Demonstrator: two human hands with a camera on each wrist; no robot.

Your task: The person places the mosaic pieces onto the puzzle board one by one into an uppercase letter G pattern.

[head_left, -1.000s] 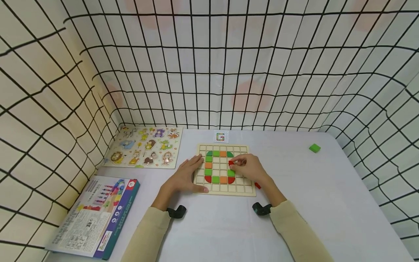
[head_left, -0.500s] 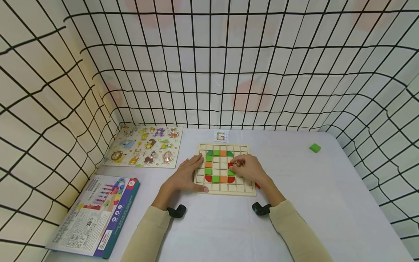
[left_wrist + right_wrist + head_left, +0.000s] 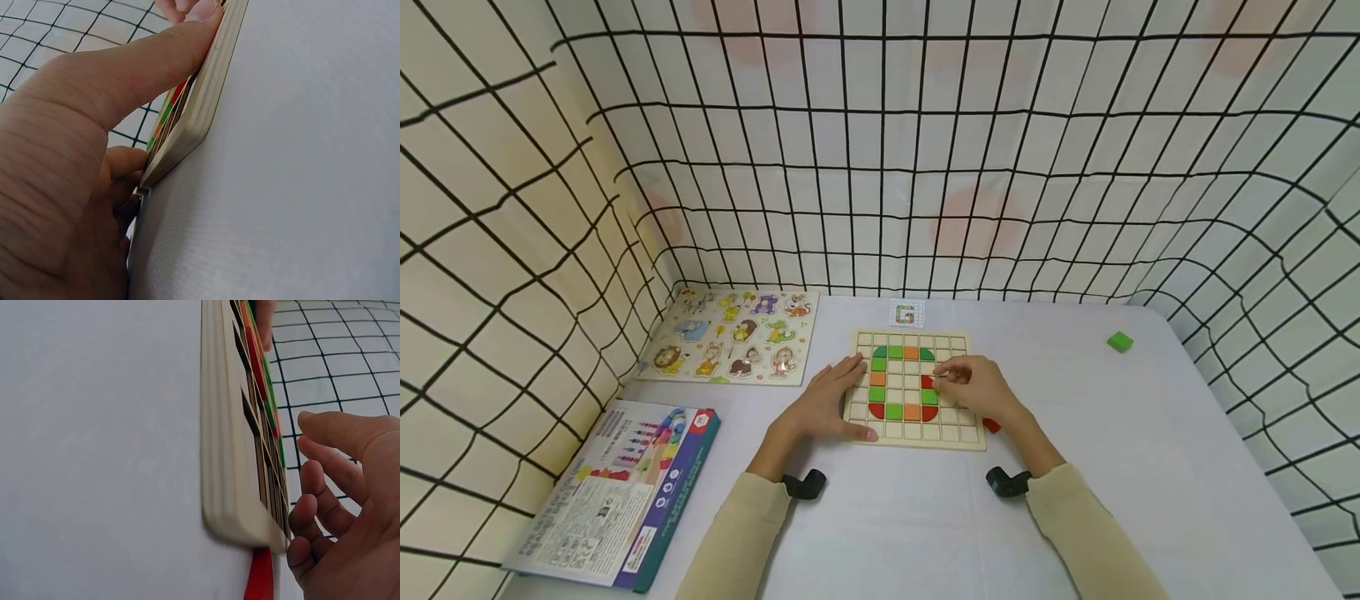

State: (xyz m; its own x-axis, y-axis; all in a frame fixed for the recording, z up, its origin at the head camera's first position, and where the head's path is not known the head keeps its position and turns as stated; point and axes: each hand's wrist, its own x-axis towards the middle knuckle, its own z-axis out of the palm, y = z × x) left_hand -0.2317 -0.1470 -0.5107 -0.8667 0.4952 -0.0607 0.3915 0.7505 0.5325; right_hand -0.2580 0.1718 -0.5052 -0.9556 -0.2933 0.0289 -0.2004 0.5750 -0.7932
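Red piece seated on the wooden grid board at table centre, your right hand resting on it at 3 o'clock with curled fingertips, your left hand at 9 o'clock, fingers flat, bracing the board's edge, green block well apart at 2 o'clock.

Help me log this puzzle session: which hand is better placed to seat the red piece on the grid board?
Right. The right hand is already over the red piece on the grid board, fingertips on it. The left hand lies flat on the board's left edge, likely steadying it.
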